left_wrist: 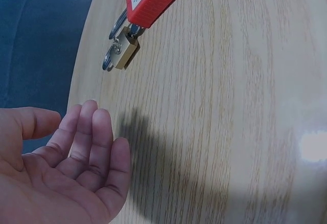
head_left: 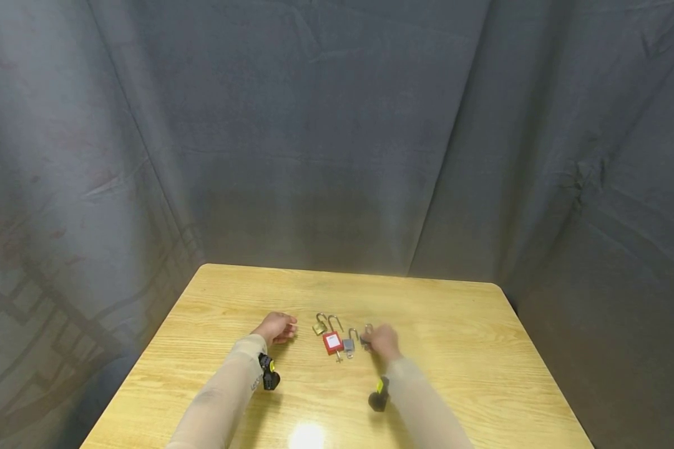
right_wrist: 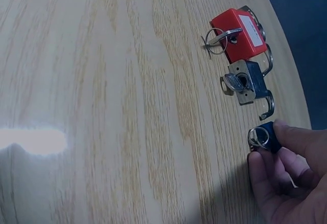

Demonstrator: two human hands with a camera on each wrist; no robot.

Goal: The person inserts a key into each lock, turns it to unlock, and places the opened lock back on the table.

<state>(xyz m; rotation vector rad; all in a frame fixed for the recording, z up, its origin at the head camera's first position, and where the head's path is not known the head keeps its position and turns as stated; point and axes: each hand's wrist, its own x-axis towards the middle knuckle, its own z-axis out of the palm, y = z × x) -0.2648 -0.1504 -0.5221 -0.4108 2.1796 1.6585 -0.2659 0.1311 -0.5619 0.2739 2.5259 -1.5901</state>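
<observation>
Right wrist view shows my right hand [right_wrist: 291,178] pinching a small dark padlock [right_wrist: 268,136] on the tabletop [right_wrist: 102,81], just beside the silver padlock [right_wrist: 246,81] and red padlock [right_wrist: 237,35], toward the near edge. My left hand [left_wrist: 61,168] lies relaxed, empty, near the brass padlock [left_wrist: 125,52].

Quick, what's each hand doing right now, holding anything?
Left hand: open, palm up, fingers relaxed, holding nothing.
Right hand: fingers pinch a small dark padlock on the table.
</observation>
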